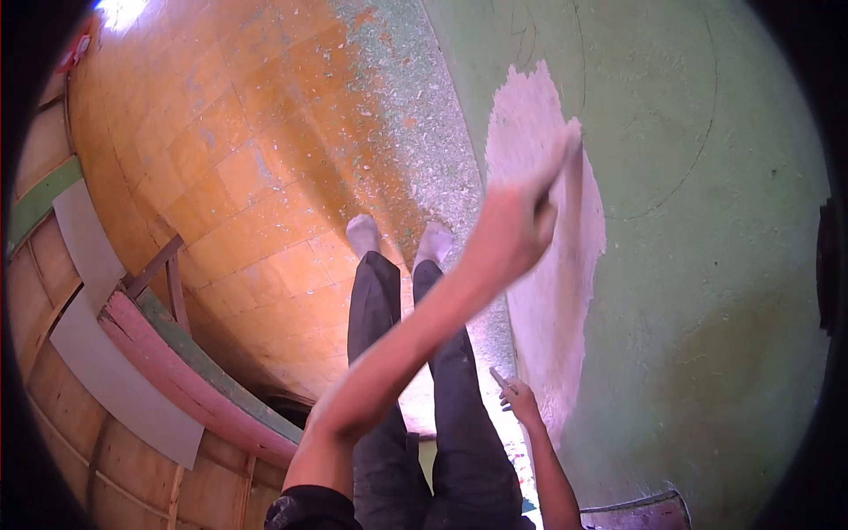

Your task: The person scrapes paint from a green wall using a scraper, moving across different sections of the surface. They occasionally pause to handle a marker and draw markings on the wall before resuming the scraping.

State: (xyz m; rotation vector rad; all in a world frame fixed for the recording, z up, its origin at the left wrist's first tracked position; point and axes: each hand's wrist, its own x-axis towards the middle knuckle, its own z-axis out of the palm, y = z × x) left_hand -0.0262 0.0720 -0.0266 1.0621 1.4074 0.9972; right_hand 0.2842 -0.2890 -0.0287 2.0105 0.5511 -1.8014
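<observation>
My left hand point(521, 225) reaches across in front of me to the green wall point(698, 256), its fingers closed and blurred by motion. A thin, dark scraper-like tool point(574, 141) juts from it against the right edge of a pale bare patch point(556, 291). The patch is long and ragged-edged, with green paint around it. Lower down, my right hand point(523, 402) is closed around a thin grey blade-like tool point(497, 377) beside the foot of the wall. The exact kind of either tool is hard to make out.
Paint flakes point(420, 115) litter the orange tiled floor point(238, 168) along the wall. My feet point(362, 234) stand on the tiles. To the left is a pink and green wooden beam point(194, 380) beside a wooden framework point(141, 459). Pencil-like lines point(714, 97) mark the wall.
</observation>
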